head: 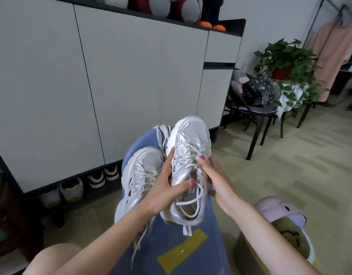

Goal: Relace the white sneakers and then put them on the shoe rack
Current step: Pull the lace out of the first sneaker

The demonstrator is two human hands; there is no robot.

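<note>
Two white and silver sneakers are over a blue stool (199,243). The right sneaker (193,139) is lifted, toe pointing away, its white laces threaded across the tongue with a loose loop over the opening. My left hand (167,187) grips its left side, thumb across the collar. My right hand (211,175) holds its right side and pinches the laces near the middle eyelets. The left sneaker (141,171) lies on the stool beside it, partly hidden by my left hand; a loose lace (137,247) hangs off the stool's front.
A white cabinet (111,86) stands ahead with several shoes in the low open shelf (76,187) beneath it. A yellow strip (181,253) lies on the stool. A pink-lidded bin (280,213) sits at my right. A dark chair (256,114) and potted plant (286,62) stand farther right.
</note>
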